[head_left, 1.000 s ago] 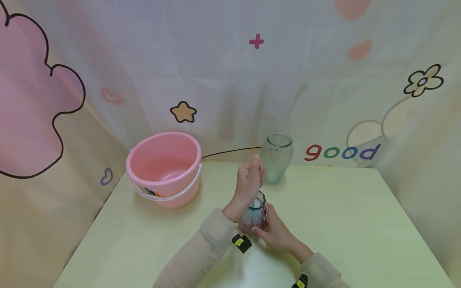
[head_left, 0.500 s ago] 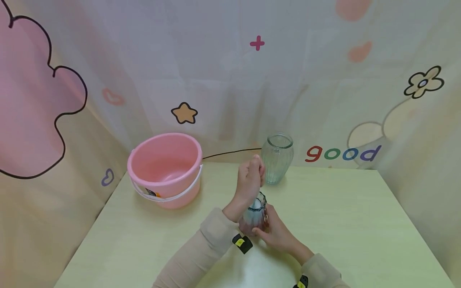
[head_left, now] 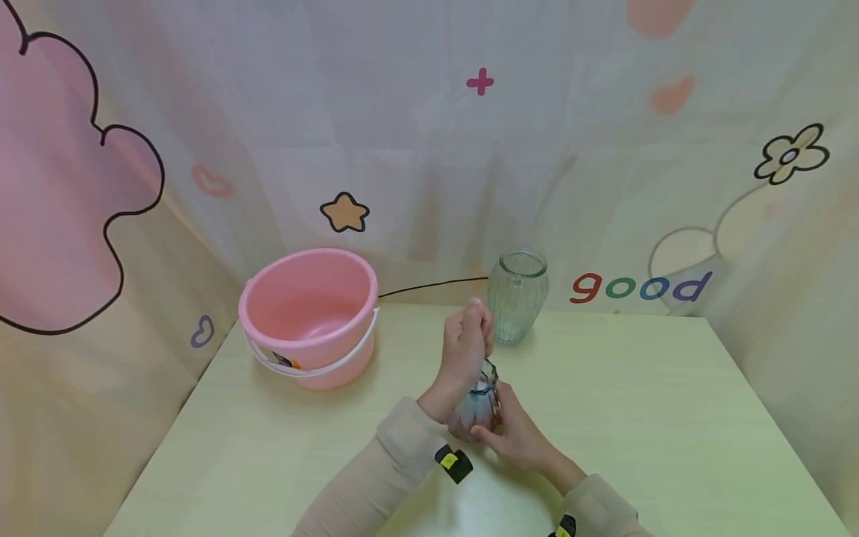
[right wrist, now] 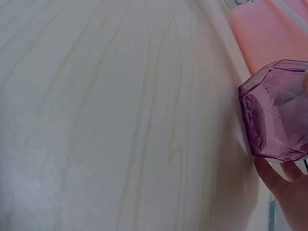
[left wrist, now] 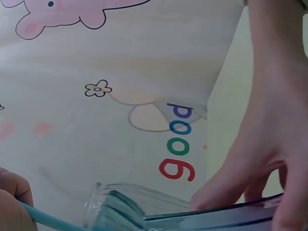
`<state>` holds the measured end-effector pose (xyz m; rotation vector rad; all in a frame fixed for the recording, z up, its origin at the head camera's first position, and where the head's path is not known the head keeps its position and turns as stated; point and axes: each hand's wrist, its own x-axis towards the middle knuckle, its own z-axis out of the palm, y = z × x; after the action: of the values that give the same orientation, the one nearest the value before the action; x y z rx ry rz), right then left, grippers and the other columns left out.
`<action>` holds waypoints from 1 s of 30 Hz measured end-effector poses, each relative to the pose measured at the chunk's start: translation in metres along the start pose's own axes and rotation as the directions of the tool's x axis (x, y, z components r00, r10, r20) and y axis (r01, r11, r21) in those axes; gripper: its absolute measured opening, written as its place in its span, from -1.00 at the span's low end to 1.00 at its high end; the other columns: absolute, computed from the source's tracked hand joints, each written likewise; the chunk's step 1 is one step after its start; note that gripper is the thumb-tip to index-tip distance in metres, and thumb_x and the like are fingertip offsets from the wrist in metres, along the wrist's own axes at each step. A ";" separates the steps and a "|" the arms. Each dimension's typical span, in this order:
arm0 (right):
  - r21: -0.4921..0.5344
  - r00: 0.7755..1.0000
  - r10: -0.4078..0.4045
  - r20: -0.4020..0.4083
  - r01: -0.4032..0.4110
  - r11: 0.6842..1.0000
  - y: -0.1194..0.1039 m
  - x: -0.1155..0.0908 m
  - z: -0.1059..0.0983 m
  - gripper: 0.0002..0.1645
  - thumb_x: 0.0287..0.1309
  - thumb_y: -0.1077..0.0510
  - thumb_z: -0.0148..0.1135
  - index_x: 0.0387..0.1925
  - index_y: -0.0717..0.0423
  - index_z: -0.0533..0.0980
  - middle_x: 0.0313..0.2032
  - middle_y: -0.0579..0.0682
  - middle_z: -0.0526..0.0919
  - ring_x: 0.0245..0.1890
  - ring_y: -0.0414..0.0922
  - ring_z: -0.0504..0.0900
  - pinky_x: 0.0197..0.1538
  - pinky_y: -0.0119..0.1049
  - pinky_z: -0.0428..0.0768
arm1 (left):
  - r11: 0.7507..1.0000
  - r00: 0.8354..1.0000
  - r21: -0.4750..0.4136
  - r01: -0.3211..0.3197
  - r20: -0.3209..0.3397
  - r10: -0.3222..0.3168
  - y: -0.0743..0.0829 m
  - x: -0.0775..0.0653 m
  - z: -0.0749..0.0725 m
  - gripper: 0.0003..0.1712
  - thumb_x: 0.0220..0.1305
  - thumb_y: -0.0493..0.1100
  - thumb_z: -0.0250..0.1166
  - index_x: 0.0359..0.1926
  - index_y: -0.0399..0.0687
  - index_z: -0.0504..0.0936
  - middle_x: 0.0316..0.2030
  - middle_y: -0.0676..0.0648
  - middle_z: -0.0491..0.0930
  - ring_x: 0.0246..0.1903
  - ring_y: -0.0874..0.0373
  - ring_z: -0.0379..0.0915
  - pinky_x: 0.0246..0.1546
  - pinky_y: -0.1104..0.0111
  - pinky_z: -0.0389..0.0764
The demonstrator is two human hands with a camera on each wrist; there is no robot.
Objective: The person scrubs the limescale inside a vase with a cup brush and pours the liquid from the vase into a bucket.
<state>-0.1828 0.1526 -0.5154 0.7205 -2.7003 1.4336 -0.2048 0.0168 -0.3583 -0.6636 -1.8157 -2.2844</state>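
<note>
The small vase (head_left: 475,415) (purple-bottomed) sits within the right grip (head_left: 520,432).

The small fluted vase (head_left: 475,416) in the middle of the table (head_left: 604,425) is clear tinted glass, glossy, its faceted base catching bright reflections. Nearer the far edge, the taller vase (head_left: 518,304) is transparent greenish glass, shiny and ribbed down its sides. Toward the far left corner, the bucket (head_left: 305,298) looks like smooth plastic with a soft gloss; its handle (head_left: 335,364) seems plastic too. The slim rod (left wrist: 55,220) appears smooth and plastic. Fine wood-grain lines mark the smooth tabletop, which has a dull sheen by the near edge. Behind the far edge, the printed curtain (head_left: 403,112) is matt, creased cloth. The sleeves (head_left: 372,473) are matt fabric.
</note>
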 end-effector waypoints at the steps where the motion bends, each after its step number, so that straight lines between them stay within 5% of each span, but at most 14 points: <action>1: 0.001 1.000 -0.008 -0.002 0.008 1.000 0.000 0.000 0.000 -0.11 0.00 0.17 0.34 0.25 0.16 0.01 0.07 0.07 0.30 -0.06 -0.10 0.35 -0.17 -0.37 0.45 | 1.000 1.000 0.000 0.005 0.000 -0.005 -0.005 0.000 0.000 -0.49 0.44 -0.16 -0.32 -0.68 -0.29 0.11 -0.81 0.07 0.09 -0.82 0.28 -0.02 -0.76 0.47 0.07; 10: 0.034 0.999 -0.048 -0.008 0.048 0.998 -0.001 -0.001 0.001 -0.12 0.00 0.23 0.34 0.25 0.17 0.01 0.09 0.10 0.30 0.02 -0.07 0.37 -0.06 -0.23 0.51 | 1.000 1.000 0.014 -0.008 -0.011 0.008 -0.036 -0.005 0.000 -0.43 0.41 0.01 -0.27 -0.69 -0.25 0.10 -0.82 0.01 0.07 -0.84 0.24 -0.06 -0.78 0.45 0.04; 23: -0.002 0.999 0.018 -0.037 -0.018 1.000 -0.006 -0.001 0.002 -0.08 -0.06 0.18 0.39 0.24 0.16 0.04 0.08 0.07 0.32 0.00 -0.08 0.39 -0.09 -0.22 0.49 | 0.998 0.999 -0.042 0.036 0.014 -0.036 -0.028 -0.007 -0.003 -0.51 0.43 -0.24 -0.35 -0.69 -0.34 0.08 -0.79 0.03 0.09 -0.82 0.27 -0.05 -0.77 0.47 0.05; 30: 0.008 0.997 0.065 -0.050 -0.065 0.998 -0.008 -0.002 0.002 -0.06 -0.07 0.18 0.40 0.25 0.13 0.04 0.11 0.07 0.29 0.01 -0.06 0.38 -0.07 -0.21 0.48 | 0.998 0.999 -0.037 0.041 -0.031 -0.042 -0.027 -0.007 -0.002 -0.47 0.45 -0.11 -0.28 -0.69 -0.28 0.11 -0.80 0.04 0.09 -0.82 0.25 -0.06 -0.76 0.47 0.04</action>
<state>-0.1776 0.1476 -0.5110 0.5940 -2.7061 1.4541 -0.2088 0.0212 -0.3859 -0.5969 -1.7943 -2.3454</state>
